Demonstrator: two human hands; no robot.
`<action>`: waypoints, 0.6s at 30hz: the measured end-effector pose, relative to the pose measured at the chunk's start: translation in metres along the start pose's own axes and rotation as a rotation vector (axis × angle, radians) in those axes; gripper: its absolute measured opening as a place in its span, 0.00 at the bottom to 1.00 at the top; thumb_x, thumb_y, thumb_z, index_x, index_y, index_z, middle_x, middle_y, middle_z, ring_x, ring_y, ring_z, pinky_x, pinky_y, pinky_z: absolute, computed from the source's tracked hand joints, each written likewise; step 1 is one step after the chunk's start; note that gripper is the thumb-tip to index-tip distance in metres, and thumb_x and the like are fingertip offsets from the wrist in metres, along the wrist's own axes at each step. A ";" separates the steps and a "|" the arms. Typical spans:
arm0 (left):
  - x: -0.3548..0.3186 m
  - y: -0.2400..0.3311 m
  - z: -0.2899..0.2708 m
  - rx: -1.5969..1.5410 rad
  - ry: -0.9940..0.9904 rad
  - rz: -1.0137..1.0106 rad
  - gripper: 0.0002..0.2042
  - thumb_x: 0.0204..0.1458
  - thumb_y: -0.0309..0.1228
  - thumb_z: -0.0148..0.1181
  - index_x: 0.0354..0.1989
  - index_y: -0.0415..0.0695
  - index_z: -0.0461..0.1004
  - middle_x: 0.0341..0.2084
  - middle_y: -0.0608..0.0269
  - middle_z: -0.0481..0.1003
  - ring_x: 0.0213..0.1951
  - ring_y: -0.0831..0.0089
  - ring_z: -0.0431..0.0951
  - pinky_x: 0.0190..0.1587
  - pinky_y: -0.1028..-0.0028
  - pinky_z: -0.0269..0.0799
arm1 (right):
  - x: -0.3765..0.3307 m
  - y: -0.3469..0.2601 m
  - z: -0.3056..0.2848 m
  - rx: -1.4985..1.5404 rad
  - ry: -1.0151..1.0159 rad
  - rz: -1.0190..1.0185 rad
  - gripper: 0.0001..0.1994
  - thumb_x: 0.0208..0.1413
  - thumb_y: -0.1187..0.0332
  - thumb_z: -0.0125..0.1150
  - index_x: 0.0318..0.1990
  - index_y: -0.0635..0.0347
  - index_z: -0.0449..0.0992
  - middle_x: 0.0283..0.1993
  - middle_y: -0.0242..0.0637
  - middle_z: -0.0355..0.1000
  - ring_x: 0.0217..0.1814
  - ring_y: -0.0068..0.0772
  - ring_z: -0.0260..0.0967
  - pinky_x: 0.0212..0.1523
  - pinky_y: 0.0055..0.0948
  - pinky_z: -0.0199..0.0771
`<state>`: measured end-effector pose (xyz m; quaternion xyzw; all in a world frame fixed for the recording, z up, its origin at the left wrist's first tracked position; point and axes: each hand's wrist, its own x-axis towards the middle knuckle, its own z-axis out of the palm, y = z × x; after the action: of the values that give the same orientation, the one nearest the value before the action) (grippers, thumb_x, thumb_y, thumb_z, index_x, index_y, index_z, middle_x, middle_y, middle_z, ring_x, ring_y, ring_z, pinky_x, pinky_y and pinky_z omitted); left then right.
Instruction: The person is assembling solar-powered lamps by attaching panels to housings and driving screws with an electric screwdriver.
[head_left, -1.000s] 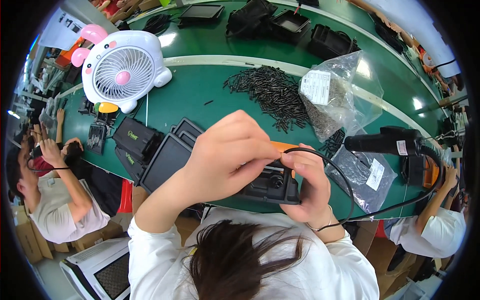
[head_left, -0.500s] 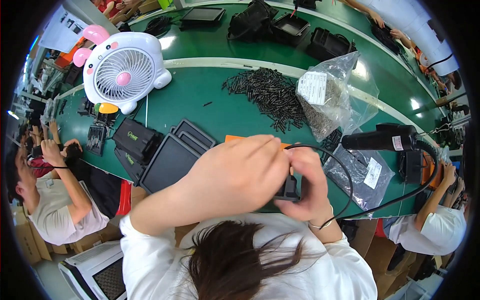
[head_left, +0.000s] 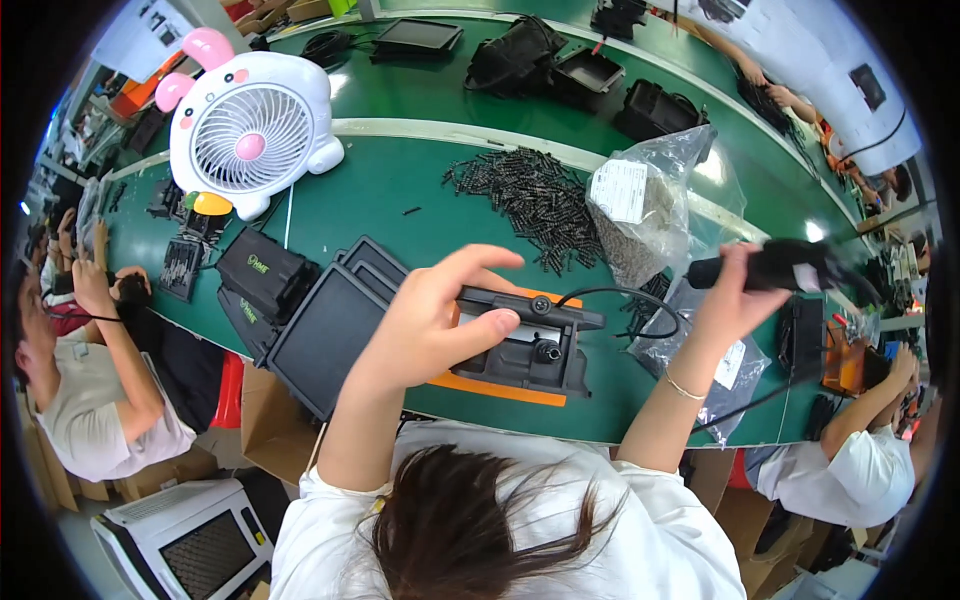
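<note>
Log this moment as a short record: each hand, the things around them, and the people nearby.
Left hand: over the left end of a black-and-orange case, thumb and forefinger spread apart
Right hand: closed around a black handheld tool, partly blurred
Beyond the case: heap of small black parts; clear bag to its right
Left side: black trays; white fan
Co-workers: one person left, another right

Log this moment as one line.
left hand: spread at black-orange device; right hand: gripping black tool; black parts: heaped on table
</note>
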<state>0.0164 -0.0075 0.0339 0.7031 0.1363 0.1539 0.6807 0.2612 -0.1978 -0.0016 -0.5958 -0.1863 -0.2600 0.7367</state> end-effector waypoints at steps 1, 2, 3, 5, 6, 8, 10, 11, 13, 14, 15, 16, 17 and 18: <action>0.002 -0.002 -0.001 -0.042 -0.016 0.000 0.18 0.47 0.27 0.63 0.46 0.35 0.72 0.40 0.55 0.79 0.37 0.80 0.76 0.40 0.78 0.71 | 0.009 -0.009 0.005 0.018 0.025 -0.001 0.21 0.51 0.83 0.60 0.52 0.66 0.62 0.33 0.39 0.72 0.30 0.26 0.70 0.37 0.26 0.74; 0.003 -0.005 0.002 -0.058 0.025 0.038 0.14 0.47 0.26 0.63 0.42 0.34 0.73 0.37 0.56 0.80 0.36 0.82 0.75 0.38 0.80 0.71 | 0.014 -0.026 0.003 0.202 -0.010 -0.026 0.18 0.52 0.83 0.58 0.50 0.67 0.63 0.29 0.41 0.72 0.28 0.29 0.70 0.33 0.28 0.73; 0.002 -0.008 0.005 -0.137 0.061 0.063 0.14 0.47 0.26 0.63 0.41 0.34 0.73 0.36 0.57 0.79 0.36 0.81 0.75 0.39 0.79 0.71 | 0.024 -0.045 0.003 0.379 -0.175 -0.071 0.15 0.57 0.75 0.56 0.50 0.65 0.64 0.29 0.41 0.71 0.26 0.30 0.67 0.30 0.32 0.70; -0.001 -0.013 0.015 -0.277 0.114 0.034 0.13 0.47 0.25 0.64 0.40 0.34 0.73 0.34 0.59 0.79 0.35 0.81 0.75 0.39 0.79 0.71 | 0.038 -0.090 0.013 0.698 -0.369 0.057 0.20 0.58 0.53 0.56 0.50 0.58 0.68 0.28 0.33 0.66 0.25 0.27 0.59 0.30 0.31 0.59; -0.005 -0.015 0.021 -0.367 0.146 0.011 0.13 0.47 0.26 0.64 0.40 0.35 0.74 0.33 0.61 0.78 0.36 0.80 0.76 0.40 0.78 0.71 | 0.043 -0.113 0.026 0.807 -0.607 -0.027 0.25 0.55 0.47 0.60 0.49 0.59 0.68 0.31 0.31 0.66 0.25 0.25 0.59 0.31 0.29 0.58; -0.011 -0.017 0.032 -0.245 0.179 0.030 0.13 0.47 0.27 0.65 0.40 0.35 0.74 0.33 0.62 0.78 0.35 0.80 0.76 0.40 0.78 0.71 | 0.045 -0.143 0.067 1.135 -1.021 0.006 0.31 0.52 0.46 0.63 0.52 0.62 0.64 0.34 0.36 0.65 0.28 0.29 0.62 0.31 0.31 0.63; -0.016 -0.018 0.039 -0.229 0.207 0.014 0.13 0.48 0.28 0.65 0.41 0.37 0.75 0.33 0.63 0.78 0.35 0.80 0.76 0.41 0.78 0.71 | 0.050 -0.154 0.111 1.313 -1.432 -0.053 0.37 0.54 0.42 0.59 0.60 0.61 0.58 0.42 0.47 0.66 0.34 0.38 0.68 0.30 0.39 0.72; -0.016 -0.017 0.040 -0.213 0.203 0.028 0.13 0.48 0.28 0.65 0.41 0.37 0.75 0.33 0.63 0.78 0.35 0.80 0.76 0.41 0.77 0.71 | 0.043 -0.161 0.115 1.304 -1.487 -0.013 0.37 0.54 0.42 0.59 0.60 0.61 0.57 0.42 0.47 0.66 0.33 0.38 0.68 0.30 0.38 0.73; -0.016 -0.016 0.039 -0.184 0.204 0.060 0.13 0.48 0.29 0.65 0.41 0.37 0.75 0.33 0.62 0.78 0.36 0.79 0.77 0.42 0.77 0.72 | 0.029 -0.166 0.105 1.150 -1.369 0.195 0.36 0.50 0.44 0.66 0.55 0.63 0.60 0.36 0.40 0.65 0.29 0.31 0.66 0.30 0.32 0.68; -0.016 -0.015 0.038 -0.191 0.170 0.042 0.13 0.49 0.28 0.64 0.42 0.36 0.74 0.35 0.61 0.78 0.37 0.79 0.76 0.42 0.77 0.72 | 0.023 -0.164 0.099 1.069 -1.257 0.276 0.36 0.48 0.46 0.69 0.53 0.64 0.61 0.33 0.36 0.64 0.27 0.27 0.65 0.31 0.28 0.65; -0.016 -0.015 0.036 -0.201 0.143 0.023 0.14 0.49 0.26 0.63 0.44 0.35 0.74 0.38 0.60 0.77 0.38 0.79 0.76 0.43 0.78 0.72 | 0.017 -0.161 0.085 0.989 -1.147 0.360 0.36 0.46 0.47 0.72 0.50 0.65 0.62 0.30 0.32 0.64 0.25 0.23 0.63 0.31 0.25 0.63; -0.015 -0.014 0.035 -0.211 0.118 0.018 0.14 0.50 0.25 0.62 0.45 0.34 0.73 0.40 0.59 0.77 0.39 0.79 0.75 0.44 0.78 0.72 | 0.014 -0.154 0.078 0.989 -1.119 0.370 0.36 0.46 0.47 0.72 0.51 0.64 0.61 0.30 0.32 0.64 0.25 0.24 0.64 0.31 0.26 0.63; -0.015 -0.013 0.034 -0.208 0.113 0.008 0.14 0.50 0.25 0.63 0.45 0.34 0.73 0.40 0.59 0.77 0.40 0.78 0.75 0.45 0.77 0.72 | 0.013 -0.148 0.071 0.969 -1.128 0.359 0.36 0.46 0.46 0.72 0.51 0.64 0.60 0.30 0.32 0.64 0.25 0.24 0.64 0.31 0.26 0.64; -0.015 -0.012 0.034 -0.205 0.111 0.012 0.14 0.50 0.26 0.63 0.45 0.34 0.73 0.41 0.59 0.77 0.40 0.78 0.75 0.46 0.77 0.71 | 0.011 -0.144 0.065 0.992 -1.079 0.374 0.37 0.46 0.46 0.71 0.51 0.64 0.60 0.30 0.32 0.64 0.25 0.25 0.64 0.31 0.26 0.64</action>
<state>0.0166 -0.0439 0.0203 0.6209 0.1532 0.2100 0.7395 0.1851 -0.1585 0.1320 -0.2609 -0.5121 0.3115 0.7568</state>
